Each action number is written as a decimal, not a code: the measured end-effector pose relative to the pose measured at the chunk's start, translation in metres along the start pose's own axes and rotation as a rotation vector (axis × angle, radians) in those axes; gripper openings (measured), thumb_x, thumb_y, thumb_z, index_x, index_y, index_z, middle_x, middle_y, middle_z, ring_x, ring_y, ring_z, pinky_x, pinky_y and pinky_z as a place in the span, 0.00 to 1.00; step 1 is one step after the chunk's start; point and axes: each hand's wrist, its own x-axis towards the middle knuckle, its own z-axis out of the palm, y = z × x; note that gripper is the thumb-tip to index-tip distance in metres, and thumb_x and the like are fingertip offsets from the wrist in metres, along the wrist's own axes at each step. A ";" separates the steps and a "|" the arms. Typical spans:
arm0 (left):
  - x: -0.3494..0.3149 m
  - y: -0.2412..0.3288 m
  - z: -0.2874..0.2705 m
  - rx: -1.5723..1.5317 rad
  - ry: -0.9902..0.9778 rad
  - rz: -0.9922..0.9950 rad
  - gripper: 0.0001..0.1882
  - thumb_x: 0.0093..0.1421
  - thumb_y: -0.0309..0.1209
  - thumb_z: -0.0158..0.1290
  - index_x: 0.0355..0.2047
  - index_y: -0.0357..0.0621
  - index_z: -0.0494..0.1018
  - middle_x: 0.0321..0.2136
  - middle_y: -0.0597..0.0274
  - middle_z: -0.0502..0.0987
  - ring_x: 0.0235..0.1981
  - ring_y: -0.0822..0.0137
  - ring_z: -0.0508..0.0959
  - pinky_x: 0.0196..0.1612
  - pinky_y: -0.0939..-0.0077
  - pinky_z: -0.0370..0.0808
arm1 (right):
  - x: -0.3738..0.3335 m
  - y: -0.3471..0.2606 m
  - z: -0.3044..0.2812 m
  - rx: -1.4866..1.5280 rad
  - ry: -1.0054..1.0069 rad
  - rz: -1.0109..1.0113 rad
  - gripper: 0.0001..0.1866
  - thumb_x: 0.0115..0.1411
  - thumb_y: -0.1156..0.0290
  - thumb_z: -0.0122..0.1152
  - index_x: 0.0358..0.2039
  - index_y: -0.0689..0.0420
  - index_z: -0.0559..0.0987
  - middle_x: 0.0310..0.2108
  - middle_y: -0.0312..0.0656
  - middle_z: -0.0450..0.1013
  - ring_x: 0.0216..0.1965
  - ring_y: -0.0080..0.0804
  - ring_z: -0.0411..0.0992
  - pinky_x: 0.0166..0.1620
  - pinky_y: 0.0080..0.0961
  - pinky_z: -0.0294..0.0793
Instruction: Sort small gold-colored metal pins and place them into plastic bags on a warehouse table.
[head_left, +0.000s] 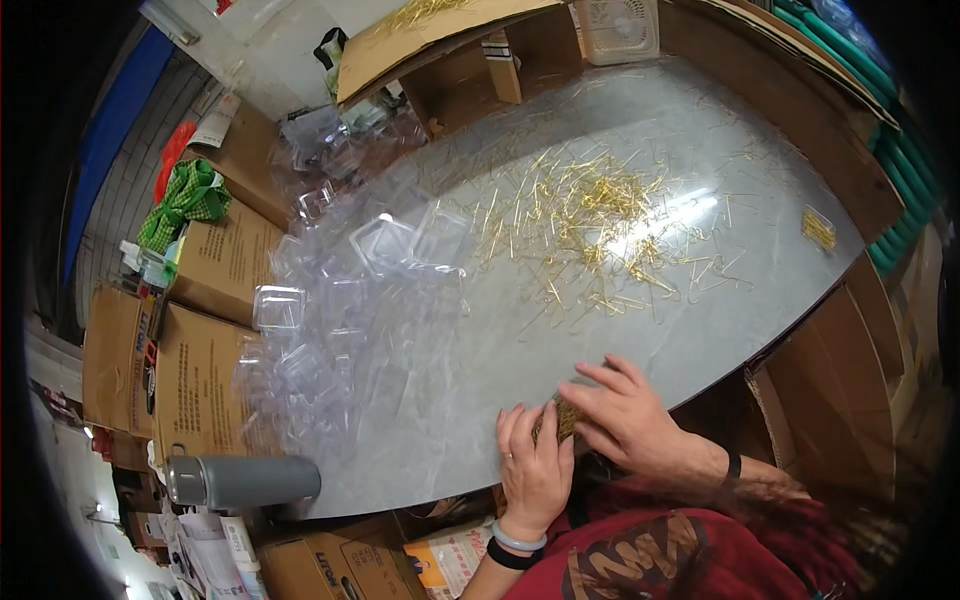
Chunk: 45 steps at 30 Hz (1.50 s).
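At the table's front edge, my left hand (533, 460) closes its fingers around a small, tight bundle of gold wire hooks (555, 422). From the right, my right hand (635, 420) bends over the same bundle, thumb and some fingers against its side while the other fingers stretch out past it. Part of the bundle is hidden by my fingers. Farther up the table lies a loose, tangled pile of gold wire hooks (610, 205). A small clear plastic box (819, 229) filled with gold hooks stands near the right edge.
Many clear plastic boxes (335, 290) crowd the table's left side. A grey bottle (245, 482) lies at the front left corner. Cardboard boxes (205, 375) line the left; a cardboard shelf (455, 85) and white basket (620, 30) stand at the back, cardboard (835, 375) at right.
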 end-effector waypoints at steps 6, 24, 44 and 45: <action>-0.003 -0.010 0.006 -0.159 0.098 0.031 0.28 0.70 0.41 0.53 0.62 0.32 0.65 0.58 0.44 0.65 0.62 0.40 0.66 0.68 0.41 0.62 | -0.006 -0.001 0.001 0.198 0.047 0.130 0.21 0.60 0.76 0.65 0.55 0.59 0.77 0.53 0.48 0.75 0.55 0.50 0.73 0.59 0.45 0.71; -0.003 -0.005 0.004 -0.029 0.062 0.044 0.27 0.67 0.37 0.57 0.60 0.34 0.66 0.60 0.43 0.64 0.63 0.39 0.64 0.66 0.46 0.65 | 0.006 -0.001 0.005 -0.017 0.015 0.113 0.16 0.62 0.70 0.62 0.50 0.58 0.78 0.53 0.49 0.72 0.48 0.51 0.73 0.51 0.42 0.72; -0.005 -0.008 0.003 -0.061 0.064 0.062 0.26 0.69 0.37 0.54 0.62 0.34 0.66 0.62 0.46 0.66 0.65 0.44 0.65 0.70 0.38 0.57 | 0.013 0.001 0.013 0.186 0.024 0.213 0.06 0.62 0.72 0.64 0.38 0.59 0.80 0.50 0.48 0.75 0.50 0.50 0.73 0.53 0.42 0.71; -0.005 -0.009 0.003 -0.051 0.059 0.056 0.26 0.69 0.36 0.53 0.62 0.34 0.66 0.61 0.45 0.66 0.65 0.43 0.65 0.70 0.38 0.58 | 0.013 0.000 0.013 0.096 0.007 0.153 0.06 0.62 0.72 0.63 0.38 0.59 0.80 0.50 0.48 0.75 0.50 0.49 0.73 0.53 0.42 0.71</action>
